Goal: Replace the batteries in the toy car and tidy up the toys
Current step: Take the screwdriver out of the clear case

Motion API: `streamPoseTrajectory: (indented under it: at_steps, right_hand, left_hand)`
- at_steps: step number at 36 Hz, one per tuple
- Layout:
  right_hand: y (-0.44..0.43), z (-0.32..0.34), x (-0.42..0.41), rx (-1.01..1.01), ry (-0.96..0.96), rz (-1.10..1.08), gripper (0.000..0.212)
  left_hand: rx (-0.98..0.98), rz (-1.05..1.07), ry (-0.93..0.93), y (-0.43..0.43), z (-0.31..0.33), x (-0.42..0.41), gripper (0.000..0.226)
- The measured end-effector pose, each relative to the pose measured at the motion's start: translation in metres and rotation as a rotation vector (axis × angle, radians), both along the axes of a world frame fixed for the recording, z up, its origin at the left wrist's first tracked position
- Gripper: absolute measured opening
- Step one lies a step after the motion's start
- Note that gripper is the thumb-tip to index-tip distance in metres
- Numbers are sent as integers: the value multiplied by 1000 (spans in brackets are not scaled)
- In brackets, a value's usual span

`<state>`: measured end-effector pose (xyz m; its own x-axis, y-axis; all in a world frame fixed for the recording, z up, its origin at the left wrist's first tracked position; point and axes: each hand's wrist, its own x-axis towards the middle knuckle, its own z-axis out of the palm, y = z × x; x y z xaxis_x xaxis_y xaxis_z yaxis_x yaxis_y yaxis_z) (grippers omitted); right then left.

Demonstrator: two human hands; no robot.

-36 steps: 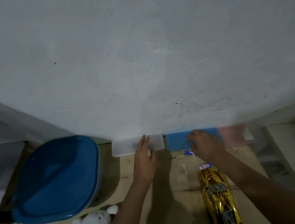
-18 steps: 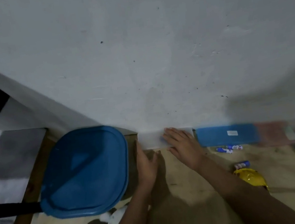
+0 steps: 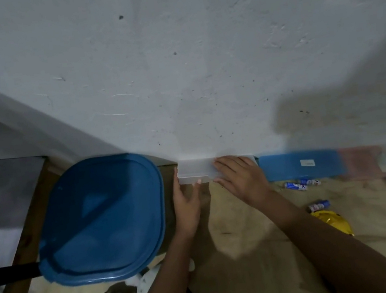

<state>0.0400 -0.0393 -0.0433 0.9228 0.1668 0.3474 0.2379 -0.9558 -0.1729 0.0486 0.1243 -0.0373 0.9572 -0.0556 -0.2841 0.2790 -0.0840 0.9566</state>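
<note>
The translucent plastic box [image 3: 196,170] stands against the wall. The right hand [image 3: 238,179] lies flat on its lid and the left hand [image 3: 187,209] rests straight fingers on its near corner, so neither grips it. To open it well, I'd brace with the left and lift evenly. Loose batteries [image 3: 301,183] and the gold toy car [image 3: 331,222] lie right of the right hand.
</note>
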Motion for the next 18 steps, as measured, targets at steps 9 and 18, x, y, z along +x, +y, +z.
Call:
streamPoseTrajectory:
  at_steps: [9,18]
  right_hand:
    - [8,-8,2,11,-83,-48,53]
    - [2,13,27,-18,-87,-66,53]
  left_hand:
    - [-25,25,10,1,-3,2,58]
    - [-6,-19,26,7,-8,-1,62]
